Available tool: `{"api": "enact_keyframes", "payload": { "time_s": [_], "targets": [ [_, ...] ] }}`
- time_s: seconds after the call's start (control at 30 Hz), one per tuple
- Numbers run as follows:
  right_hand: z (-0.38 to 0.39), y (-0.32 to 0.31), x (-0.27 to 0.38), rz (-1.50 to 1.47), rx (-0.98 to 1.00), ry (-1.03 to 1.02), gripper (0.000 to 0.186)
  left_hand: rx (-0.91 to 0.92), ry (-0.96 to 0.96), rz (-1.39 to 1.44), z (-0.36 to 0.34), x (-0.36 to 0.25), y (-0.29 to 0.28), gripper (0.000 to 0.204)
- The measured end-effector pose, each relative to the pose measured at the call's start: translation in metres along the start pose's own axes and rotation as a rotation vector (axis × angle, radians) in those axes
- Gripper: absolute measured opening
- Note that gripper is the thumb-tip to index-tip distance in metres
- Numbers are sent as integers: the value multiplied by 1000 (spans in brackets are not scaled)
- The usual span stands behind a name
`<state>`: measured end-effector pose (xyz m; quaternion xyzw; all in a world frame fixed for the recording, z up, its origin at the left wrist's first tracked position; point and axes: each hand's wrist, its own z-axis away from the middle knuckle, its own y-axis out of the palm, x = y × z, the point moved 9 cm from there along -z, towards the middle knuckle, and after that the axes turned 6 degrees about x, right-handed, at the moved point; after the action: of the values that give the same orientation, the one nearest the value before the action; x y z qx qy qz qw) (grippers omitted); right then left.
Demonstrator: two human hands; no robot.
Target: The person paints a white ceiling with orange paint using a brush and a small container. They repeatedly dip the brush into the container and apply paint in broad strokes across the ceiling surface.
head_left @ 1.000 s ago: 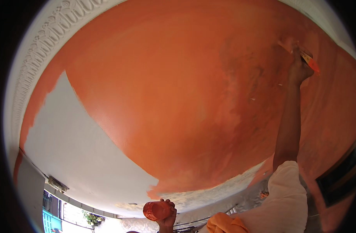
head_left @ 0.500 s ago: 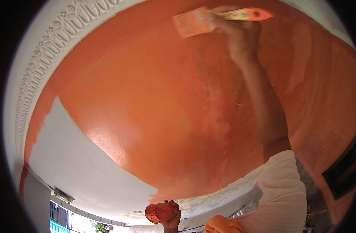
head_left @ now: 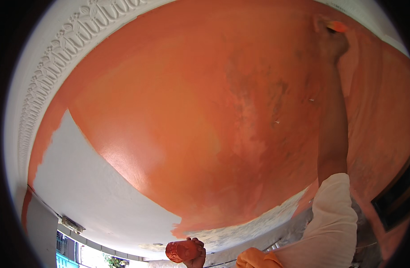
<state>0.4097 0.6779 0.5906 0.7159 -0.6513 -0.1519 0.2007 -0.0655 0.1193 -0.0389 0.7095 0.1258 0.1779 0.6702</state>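
High up at the right, my right hand is closed round a paintbrush against the orange-painted wall. Only the bright orange-red end of its handle shows clearly; the bristles are blurred or hidden. Low in the middle, my left hand grips a small paint container, smeared with red-orange paint and tilted toward the wall. Dark patches and streaks mark the wall between my two hands.
A white moulded cornice curves along the upper left. Below it lies an unpainted pale grey section. A dark frame stands at the right edge, and orange cloth shows at the bottom.
My right hand has moved right and slightly down with the paintbrush, and its bristles no longer show clearly. My left hand and the paint container have shifted slightly down and left.
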Motion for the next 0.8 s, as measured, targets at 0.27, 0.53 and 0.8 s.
{"api": "enact_keyframes", "payload": {
  "time_s": [0.27,0.53,0.8],
  "targets": [
    [145,146,184,-154,492,-297,9,46,-24,6,-8,3,4,51],
    [-13,-66,-45,-66,-56,317,19,-26,-41,-8,0,21,10,51],
    [-13,-53,-4,894,-59,35,21,-20,-62,-18,-2,22,3,53]
  ]
}}
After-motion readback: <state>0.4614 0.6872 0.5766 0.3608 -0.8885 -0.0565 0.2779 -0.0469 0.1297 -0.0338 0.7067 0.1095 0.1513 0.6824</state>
